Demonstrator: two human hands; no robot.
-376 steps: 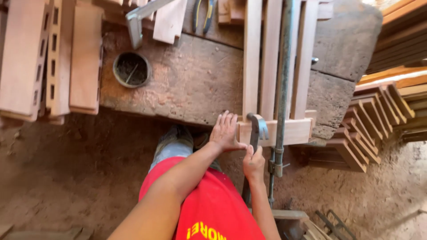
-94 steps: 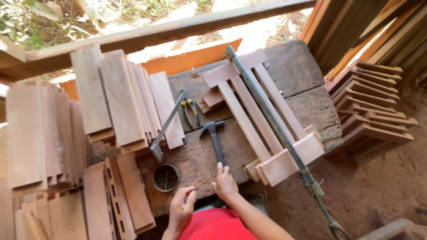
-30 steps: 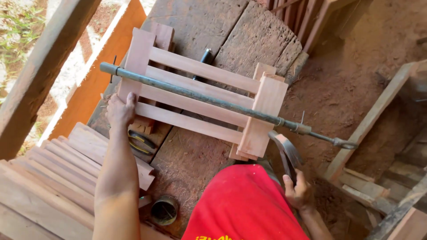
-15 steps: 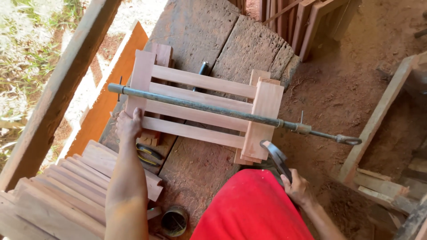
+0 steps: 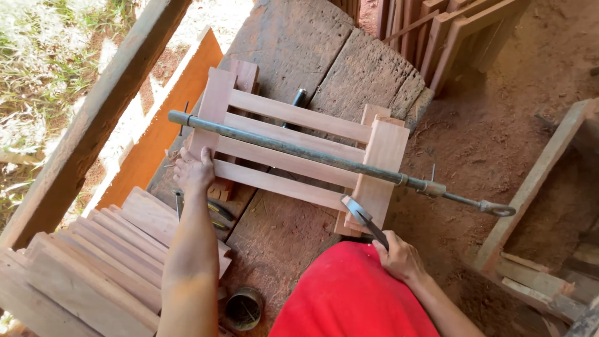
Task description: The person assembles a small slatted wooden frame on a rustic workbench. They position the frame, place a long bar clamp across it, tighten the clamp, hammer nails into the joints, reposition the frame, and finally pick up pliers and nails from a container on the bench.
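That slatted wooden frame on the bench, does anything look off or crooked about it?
The slatted frame lies skewed across the bench, its right end post overhanging the edge. The left hand steadies the far end; the right hand holds a hammer.

Left hand [image 5: 192, 171] pressed on near end piece of pale slatted wooden frame [image 5: 293, 146] lying on rough grey worktable [image 5: 293, 43], long grey metal bar clamp [image 5: 324, 159] across frame. Right hand [image 5: 399, 256] gripping dark-handled metal hammer [image 5: 363, 218], head just beside frame's other end block. Stacked reddish wooden boards [image 5: 93, 268] at left, round metal tin [image 5: 242, 309] below.
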